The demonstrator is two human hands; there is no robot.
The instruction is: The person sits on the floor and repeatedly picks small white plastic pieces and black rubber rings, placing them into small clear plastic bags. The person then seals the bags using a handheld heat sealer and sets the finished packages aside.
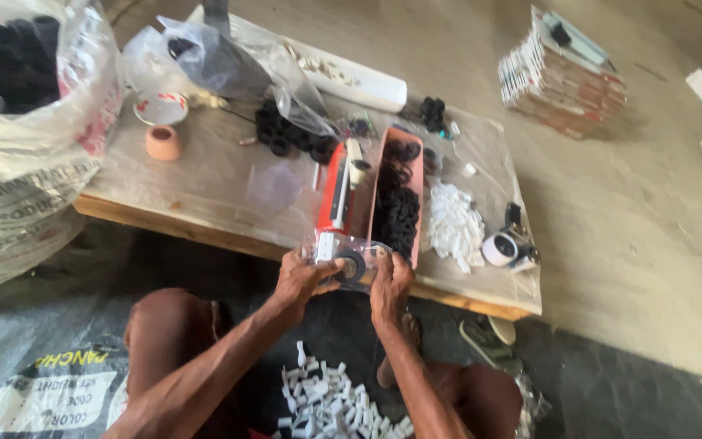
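Observation:
My left hand [302, 278] and my right hand [390, 284] both grip a small clear plastic bag [353, 262] at the near edge of a low wooden board [205, 183]. A black ring shows through the bag. Just beyond the bag lies a red and white bag sealer [336, 191]. Beside it, a pink tray [416, 175] holds several black rubber rings [398, 213]. A heap of small white parts [455, 223] lies right of the tray.
A large plastic sack [18, 138] of black parts stands at left. Tape rolls [162, 141], loose black rings [286, 134] and clear bags sit on the board. More white parts [331, 402] lie between my legs. Stacked boxes [561, 73] rest on the concrete floor at far right.

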